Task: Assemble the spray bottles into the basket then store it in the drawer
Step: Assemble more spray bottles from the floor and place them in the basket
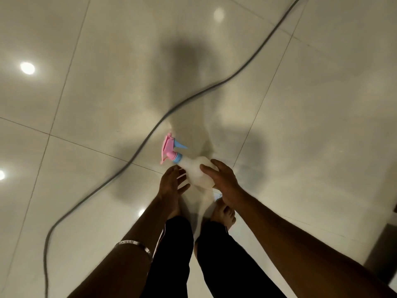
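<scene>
The only lettering that shows is engraved on a metal bangle [137,246] worn on the left forearm, well back from the fingers [182,179] of the left hand [171,183], towards the elbow. It looks like "SAIRAM" or "SAIKAM", but motion blur leaves the middle letters unsure. The spray bottle [197,173] held between the fingers of both hands shows no label that can be read.
</scene>
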A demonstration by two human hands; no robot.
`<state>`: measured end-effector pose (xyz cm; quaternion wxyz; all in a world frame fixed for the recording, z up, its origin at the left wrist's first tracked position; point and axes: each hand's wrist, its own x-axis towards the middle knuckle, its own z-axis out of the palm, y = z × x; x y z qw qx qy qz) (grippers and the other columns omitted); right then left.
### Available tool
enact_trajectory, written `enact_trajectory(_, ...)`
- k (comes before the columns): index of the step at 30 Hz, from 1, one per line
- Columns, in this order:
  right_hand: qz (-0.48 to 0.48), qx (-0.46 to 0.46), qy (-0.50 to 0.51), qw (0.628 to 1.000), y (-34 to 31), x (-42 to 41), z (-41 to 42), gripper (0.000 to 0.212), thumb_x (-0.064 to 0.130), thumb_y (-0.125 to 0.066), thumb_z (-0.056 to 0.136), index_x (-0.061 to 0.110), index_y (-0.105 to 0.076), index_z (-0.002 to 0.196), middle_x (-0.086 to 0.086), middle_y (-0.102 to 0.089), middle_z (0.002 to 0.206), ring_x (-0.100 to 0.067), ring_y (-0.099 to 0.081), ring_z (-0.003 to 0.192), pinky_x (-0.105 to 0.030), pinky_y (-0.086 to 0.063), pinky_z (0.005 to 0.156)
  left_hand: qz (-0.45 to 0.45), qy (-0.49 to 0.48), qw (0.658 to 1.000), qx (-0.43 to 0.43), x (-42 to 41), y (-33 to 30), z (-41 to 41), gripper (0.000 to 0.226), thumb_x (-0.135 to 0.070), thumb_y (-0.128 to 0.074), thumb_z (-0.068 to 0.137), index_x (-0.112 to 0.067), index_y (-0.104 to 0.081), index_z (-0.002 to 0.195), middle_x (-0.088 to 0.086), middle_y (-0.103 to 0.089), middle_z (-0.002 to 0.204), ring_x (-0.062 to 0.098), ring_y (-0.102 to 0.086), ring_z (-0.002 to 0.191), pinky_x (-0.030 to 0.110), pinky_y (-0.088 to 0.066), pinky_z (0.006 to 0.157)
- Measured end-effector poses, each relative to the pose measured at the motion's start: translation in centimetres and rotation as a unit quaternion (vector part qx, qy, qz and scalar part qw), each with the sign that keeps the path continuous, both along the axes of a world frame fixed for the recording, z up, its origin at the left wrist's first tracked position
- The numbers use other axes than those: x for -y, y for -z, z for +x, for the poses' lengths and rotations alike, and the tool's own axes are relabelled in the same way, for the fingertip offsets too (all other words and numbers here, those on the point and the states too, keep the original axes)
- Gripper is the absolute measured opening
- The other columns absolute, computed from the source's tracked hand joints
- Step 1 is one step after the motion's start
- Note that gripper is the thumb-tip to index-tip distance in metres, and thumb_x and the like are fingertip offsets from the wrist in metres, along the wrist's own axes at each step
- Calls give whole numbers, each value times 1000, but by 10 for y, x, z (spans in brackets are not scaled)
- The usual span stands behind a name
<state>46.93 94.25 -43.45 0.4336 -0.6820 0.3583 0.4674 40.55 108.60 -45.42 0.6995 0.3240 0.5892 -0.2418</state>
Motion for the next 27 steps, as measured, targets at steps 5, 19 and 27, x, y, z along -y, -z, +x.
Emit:
enact_trajectory(5,109,-19,41,993,-37,14,14,55,36,-74,84,28,-56,136,2,-63,133,-23,-61,119,-47,-52,100,-96,23,995,-12,-10,-33,18,24,-32,-46,97,-18,-63,104,5,-66,104,25,-62,97,41,-50,88)
enact_trajectory(19,134,99,49,985,-254,32,67,46,20,-54,101,21,-45,146,-6,-55,143,-26,-54,129,-46,-45,108,-10,160,978,135,5,-254,97,34,-26,-49,98,-15,-54,130,15,-60,126,32,-56,118,51,-48,101)
enact_trajectory(27,139,166,167,962,-401,84,70,29,13,-53,100,27,-63,123,3,-66,125,-23,-60,120,-28,-56,82,14,267,947,179,52,-406,138,40,-24,-59,92,-11,-53,130,15,-57,133,27,-55,119,43,-55,86)
